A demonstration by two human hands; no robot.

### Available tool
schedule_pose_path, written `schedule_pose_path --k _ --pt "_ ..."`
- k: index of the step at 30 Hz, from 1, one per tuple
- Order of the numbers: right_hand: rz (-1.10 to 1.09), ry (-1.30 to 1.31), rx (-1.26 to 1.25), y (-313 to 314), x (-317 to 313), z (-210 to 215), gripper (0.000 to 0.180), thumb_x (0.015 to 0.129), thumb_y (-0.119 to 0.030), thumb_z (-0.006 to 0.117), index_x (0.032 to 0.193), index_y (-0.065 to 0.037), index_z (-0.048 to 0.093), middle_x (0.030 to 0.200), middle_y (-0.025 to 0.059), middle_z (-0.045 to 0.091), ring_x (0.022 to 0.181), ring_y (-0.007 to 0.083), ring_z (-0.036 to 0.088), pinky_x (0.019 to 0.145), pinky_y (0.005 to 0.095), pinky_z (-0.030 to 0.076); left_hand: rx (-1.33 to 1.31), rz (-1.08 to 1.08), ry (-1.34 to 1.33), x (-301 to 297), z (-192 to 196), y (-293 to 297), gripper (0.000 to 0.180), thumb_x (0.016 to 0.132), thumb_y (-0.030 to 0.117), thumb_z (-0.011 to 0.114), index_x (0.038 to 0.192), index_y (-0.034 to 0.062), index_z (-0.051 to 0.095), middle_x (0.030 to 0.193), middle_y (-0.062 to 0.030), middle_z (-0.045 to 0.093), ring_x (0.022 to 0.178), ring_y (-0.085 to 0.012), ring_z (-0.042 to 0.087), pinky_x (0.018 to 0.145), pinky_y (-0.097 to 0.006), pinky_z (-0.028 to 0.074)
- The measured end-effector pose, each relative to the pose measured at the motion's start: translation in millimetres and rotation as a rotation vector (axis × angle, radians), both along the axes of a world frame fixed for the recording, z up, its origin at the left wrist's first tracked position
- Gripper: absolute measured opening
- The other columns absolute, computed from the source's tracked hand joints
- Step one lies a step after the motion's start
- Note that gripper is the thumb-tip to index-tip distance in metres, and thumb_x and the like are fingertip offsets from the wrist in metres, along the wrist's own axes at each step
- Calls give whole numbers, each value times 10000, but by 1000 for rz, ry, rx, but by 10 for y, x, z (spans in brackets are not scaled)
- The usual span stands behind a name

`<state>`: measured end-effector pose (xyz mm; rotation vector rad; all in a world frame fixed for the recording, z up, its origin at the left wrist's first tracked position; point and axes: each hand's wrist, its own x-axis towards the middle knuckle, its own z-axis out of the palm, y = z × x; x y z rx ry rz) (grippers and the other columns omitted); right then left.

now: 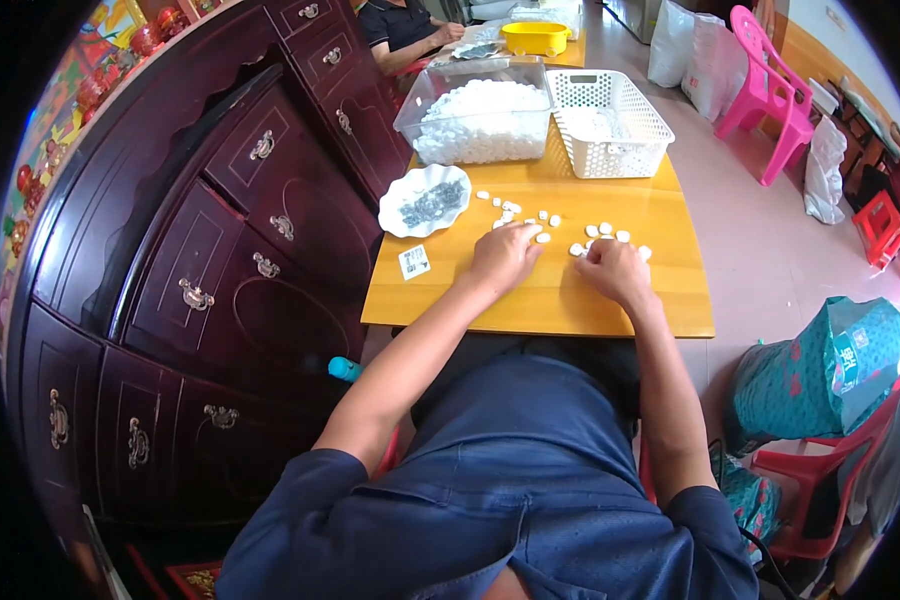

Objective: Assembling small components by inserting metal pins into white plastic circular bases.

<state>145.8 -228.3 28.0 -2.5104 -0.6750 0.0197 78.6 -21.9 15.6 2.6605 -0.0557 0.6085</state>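
Small white rounded pieces (543, 238) lie scattered in two loose groups on the yellow wooden table (410, 306). Over the left group, my left hand (505, 255) has its fingers drawn together, fingertips beside a few pieces. My right hand (618, 270) is curled closed at the near edge of the right group, with a white piece (577, 249) by its fingertips. What either hand grips is too small or hidden to tell. To the left stands a scalloped white dish (394, 216) of small dark bits, with a square printed card (414, 262) nearer me.
Behind the pieces stand a clear tub (410, 122) heaped with white pieces and a white perforated basket (642, 160). A yellow basin (536, 40) and a seated person (400, 35) are farther back. Dark cabinets (240, 240) line the left; a teal bag (805, 370) sits at right.
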Motion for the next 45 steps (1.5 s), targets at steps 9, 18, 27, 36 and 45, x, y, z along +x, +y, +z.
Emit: schedule_pose_path --k 9,18,27,36,45 --pt "-125 -53 -41 -3 81 -33 298 773 -369 696 789 -73 728 767 166 706 757 340 696 716 434 552 52 1 -57 181 -203 -22 133 873 202 644 806 93 681 882 -124 670 800 -340 660 696 -466 535" --pt "3 -121 328 102 6 -30 245 849 -262 688 926 -35 634 786 160 708 697 279 699 651 386 551 -166 -10 -157 -60 -117 -195 126 858 182 679 846 66 727 837 -129 692 748 -306 673 667 -402 536" --pt "217 240 651 327 -154 -101 223 897 -203 665 984 -4 616 803 105 706 636 149 676 579 285 531 -755 -55 -60 -90 -123 -177 143 889 126 674 896 -12 710 749 -120 713 609 -165 652 596 -306 521" --pt "165 404 712 290 -70 -151 161 908 -177 634 907 -22 589 793 59 692 641 114 652 559 255 497 -453 -61 -65 -81 -142 89 186 873 141 693 1009 17 725 838 -84 738 667 -134 667 614 -287 532" --pt "103 655 953 239 -8 -158 119 903 -150 607 911 -42 557 827 77 686 641 120 622 572 250 481 -152 69 -104 42 -184 260 149 793 123 731 919 46 715 843 -147 698 777 -297 681 695 -398 534"
